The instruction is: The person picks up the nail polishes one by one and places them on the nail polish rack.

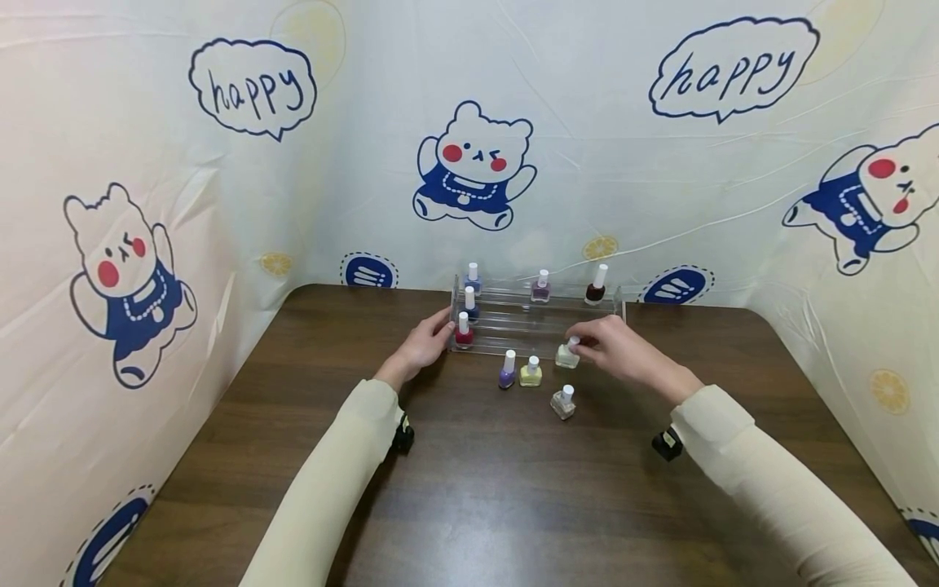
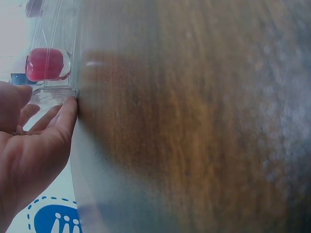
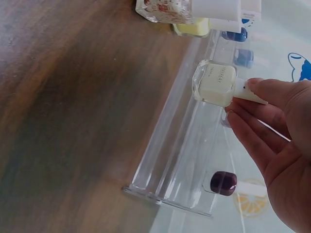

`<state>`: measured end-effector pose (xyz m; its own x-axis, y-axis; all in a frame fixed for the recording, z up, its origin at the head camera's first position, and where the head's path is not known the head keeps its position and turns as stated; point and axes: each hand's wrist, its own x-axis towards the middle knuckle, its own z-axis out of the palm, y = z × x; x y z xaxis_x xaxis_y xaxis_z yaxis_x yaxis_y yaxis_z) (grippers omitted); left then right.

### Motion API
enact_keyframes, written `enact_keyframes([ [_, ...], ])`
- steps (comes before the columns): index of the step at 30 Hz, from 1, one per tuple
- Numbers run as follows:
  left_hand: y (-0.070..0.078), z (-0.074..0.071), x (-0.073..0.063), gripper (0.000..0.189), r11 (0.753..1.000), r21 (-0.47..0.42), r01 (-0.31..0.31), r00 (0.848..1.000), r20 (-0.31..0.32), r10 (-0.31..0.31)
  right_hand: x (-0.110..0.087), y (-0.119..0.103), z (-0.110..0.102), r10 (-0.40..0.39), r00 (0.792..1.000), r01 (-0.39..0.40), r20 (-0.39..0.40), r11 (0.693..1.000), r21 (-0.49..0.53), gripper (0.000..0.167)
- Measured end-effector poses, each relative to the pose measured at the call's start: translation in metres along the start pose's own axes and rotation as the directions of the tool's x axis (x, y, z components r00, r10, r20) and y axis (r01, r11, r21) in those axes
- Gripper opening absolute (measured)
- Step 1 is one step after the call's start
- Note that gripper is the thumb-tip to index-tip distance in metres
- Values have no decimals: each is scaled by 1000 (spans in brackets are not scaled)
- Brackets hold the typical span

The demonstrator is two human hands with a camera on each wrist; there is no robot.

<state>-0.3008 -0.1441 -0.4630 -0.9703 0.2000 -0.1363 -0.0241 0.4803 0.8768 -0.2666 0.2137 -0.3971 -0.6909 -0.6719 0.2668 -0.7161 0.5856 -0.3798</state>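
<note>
My right hand pinches the white cap of a milky white nail polish bottle between thumb and fingers, at the front edge of a clear acrylic stepped rack. At the rack's left end, my left hand touches the side panel with fairly straight fingers. Beside it, a red nail polish stands on the lowest step, with a dark blue one behind. On the top step are a light blue bottle, a mauve one and a dark red one.
In front of the rack, a purple nail polish and a yellow one stand on the brown wooden table. A glittery bottle sits nearer to me. Printed cloth hangs behind the table and along its sides.
</note>
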Motion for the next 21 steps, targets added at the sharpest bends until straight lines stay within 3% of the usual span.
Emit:
enact_keyframes([
  [21,-6,1,2,55,999,36,25,1000,-8,-25,12,0,-12,1,999,-3,-46,1000,-27,19],
])
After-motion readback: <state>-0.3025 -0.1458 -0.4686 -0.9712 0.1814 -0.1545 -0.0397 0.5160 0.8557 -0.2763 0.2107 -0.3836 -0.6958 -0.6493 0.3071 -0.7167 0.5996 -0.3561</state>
